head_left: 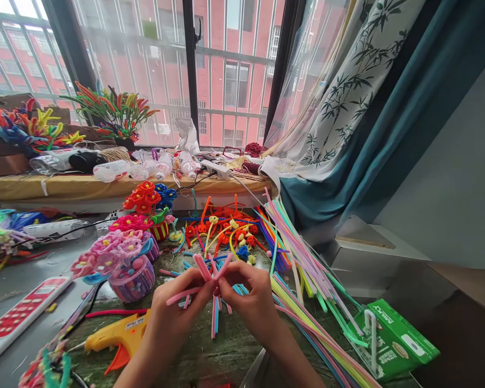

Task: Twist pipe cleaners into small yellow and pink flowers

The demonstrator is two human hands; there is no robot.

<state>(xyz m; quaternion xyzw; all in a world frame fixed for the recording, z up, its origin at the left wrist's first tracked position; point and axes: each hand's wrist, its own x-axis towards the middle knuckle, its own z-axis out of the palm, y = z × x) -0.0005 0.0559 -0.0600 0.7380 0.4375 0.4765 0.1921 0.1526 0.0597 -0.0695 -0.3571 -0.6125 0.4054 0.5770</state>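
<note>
- As we look down over both forearms, the left hand [178,307] and the right hand [253,302] meet above the middle of the workbench [222,355], their fingers closed and pinching the pink chenille stems [205,269] at the crossing.
- We see the bench's mottled green top below the hands; its far edge lies beyond the flowers, and a brown surface [461,328] lies past its right side.
- Near the left hand we note a yellow hot glue gun [117,337] and pipe-cleaner flower baskets [131,277].
- Just beside the right hand, a long fan of multicoloured chenille stems [307,280] runs toward a green box [396,339].
- Ahead of the hands lie orange and yellow pipe-cleaner flowers [222,229], with a windowsill cushion [125,187] beyond them.
- We read the stems as an X: two pink loops point up and away, one long end runs down-left, and shorter pink and blue ends hang toward us.
</note>
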